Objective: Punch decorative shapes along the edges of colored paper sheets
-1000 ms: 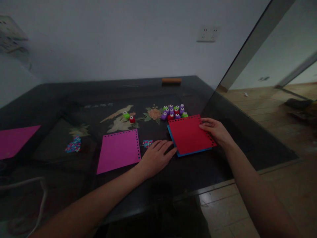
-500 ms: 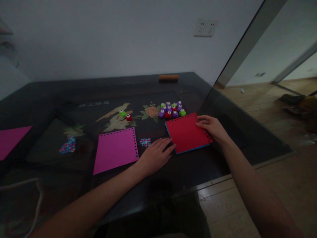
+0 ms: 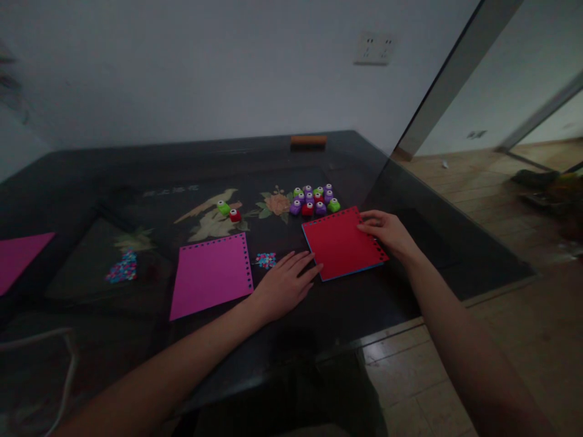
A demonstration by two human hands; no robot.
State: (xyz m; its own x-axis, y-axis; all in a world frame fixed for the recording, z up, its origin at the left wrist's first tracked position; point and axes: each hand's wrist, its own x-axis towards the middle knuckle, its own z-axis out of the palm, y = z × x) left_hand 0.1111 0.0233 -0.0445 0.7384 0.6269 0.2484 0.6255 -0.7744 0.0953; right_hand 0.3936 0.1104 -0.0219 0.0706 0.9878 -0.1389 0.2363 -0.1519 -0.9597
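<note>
A square sheet of red paper (image 3: 339, 243), punched with holes along its top and right edges, lies over a blue layer that shows at its lower and left rims. At its right edge is my right hand (image 3: 387, 233), thumb on top and fingers curled at the edge, pinching it. My left hand (image 3: 286, 284) rests palm down with fingers stretched, fingertips at the left edge of the red paper. A magenta sheet (image 3: 212, 276) with holes along its top and right edges lies to the left. Between them is a small pile of paper confetti (image 3: 265, 260).
Several small purple, green and red craft punches (image 3: 314, 200) cluster behind the red paper. A green punch (image 3: 223, 207) and a red punch (image 3: 234, 215) stand apart. More confetti (image 3: 122, 267), another magenta sheet (image 3: 20, 258) and a brown block (image 3: 308, 140) lie on the dark table (image 3: 182, 164).
The whole view has shifted slightly. The red paper's right corner and blue layer look a little more aligned; both hands keep nearly the same places.
</note>
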